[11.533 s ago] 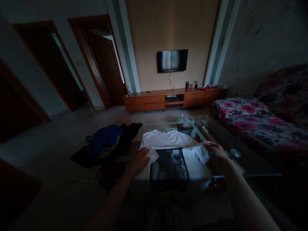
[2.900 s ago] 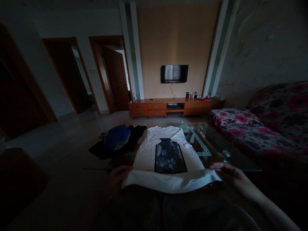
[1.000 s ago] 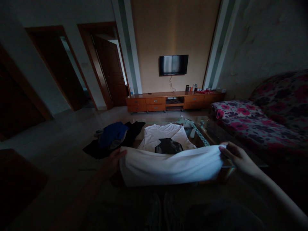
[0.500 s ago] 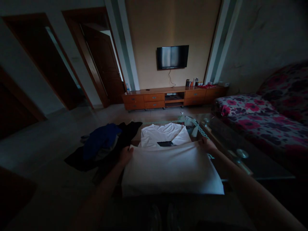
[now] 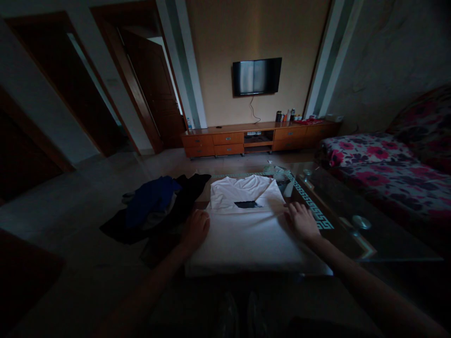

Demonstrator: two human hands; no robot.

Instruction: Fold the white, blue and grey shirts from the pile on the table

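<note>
Clothes pile [image 5: 155, 204]: dark and blue garments lie in a heap on the table's left part, not folded.
Left hand [image 5: 196, 228]: flat, fingers spread, pressing the left edge of the white T-shirt [image 5: 246, 225].
White T-shirt: on the glass table [image 5: 352, 234], lower half is folded up over the dark print [image 5: 247, 204]; it seems half folded, sides and collar part remain.
Right hand [image 5: 301, 220]: open and flat on the shirt's right edge, holding nothing.
</note>
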